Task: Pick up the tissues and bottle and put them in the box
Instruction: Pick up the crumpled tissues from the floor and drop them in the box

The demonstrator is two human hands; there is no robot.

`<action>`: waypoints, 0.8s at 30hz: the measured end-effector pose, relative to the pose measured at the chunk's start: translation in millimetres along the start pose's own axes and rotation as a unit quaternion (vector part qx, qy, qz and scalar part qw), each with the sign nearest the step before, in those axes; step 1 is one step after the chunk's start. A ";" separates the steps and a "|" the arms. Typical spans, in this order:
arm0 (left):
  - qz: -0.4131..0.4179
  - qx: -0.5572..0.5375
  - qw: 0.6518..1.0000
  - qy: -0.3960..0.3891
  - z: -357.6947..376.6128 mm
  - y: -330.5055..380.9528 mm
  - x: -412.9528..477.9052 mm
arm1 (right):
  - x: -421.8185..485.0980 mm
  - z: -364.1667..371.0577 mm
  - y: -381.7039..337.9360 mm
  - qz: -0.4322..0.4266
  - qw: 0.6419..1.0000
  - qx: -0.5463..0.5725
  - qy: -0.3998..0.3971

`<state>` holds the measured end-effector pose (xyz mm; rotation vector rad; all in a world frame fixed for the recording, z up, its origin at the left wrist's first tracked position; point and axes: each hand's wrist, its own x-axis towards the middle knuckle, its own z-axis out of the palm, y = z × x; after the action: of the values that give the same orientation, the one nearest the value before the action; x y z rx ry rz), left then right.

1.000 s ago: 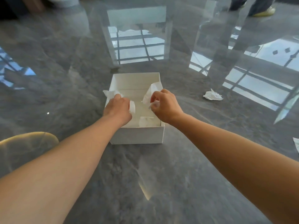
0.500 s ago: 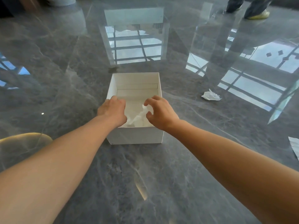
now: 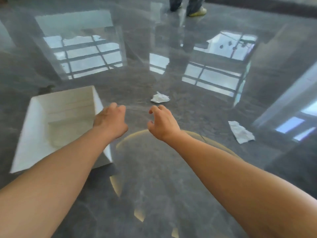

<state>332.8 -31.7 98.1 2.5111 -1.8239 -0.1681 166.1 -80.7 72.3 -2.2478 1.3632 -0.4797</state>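
The white open box stands on the glossy grey floor at the left; its inside is blurred and I cannot make out what lies in it. My left hand hovers over the box's right rim, fingers apart, holding nothing. My right hand is to the right of the box, empty, fingers curled and spread. A crumpled white tissue lies on the floor just beyond my right hand. A flatter tissue lies further right. No bottle is in view.
Another person's legs and shoes stand at the far top. The polished floor shows bright window reflections and a round yellowish reflection below my hands.
Both hands let go of the tissues into the box and drew out of it, moving right. The view has swung right, so the box now sits at the left.
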 end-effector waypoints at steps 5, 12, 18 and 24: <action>0.062 -0.006 0.997 -0.047 42.3 95.1 10.7 | -20.4 -52.8 109.6 0.119 0.990 -0.079 0.001; 0.115 0.064 0.985 -0.112 72.1 189.5 35.3 | -42.8 -90.5 227.8 0.262 0.951 -0.164 0.016; 0.083 0.087 0.983 -0.140 84.3 214.9 65.8 | -50.9 -67.8 270.8 0.445 0.884 -0.134 0.057; 0.074 0.047 0.991 -0.101 99.0 226.4 125.4 | -43.4 -50.6 290.1 0.438 0.890 -0.125 0.022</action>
<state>146.3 -217.5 11.8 2.4856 -2.1330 -0.3506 -91.4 -168.3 -48.7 -1.5233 2.3474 -0.0272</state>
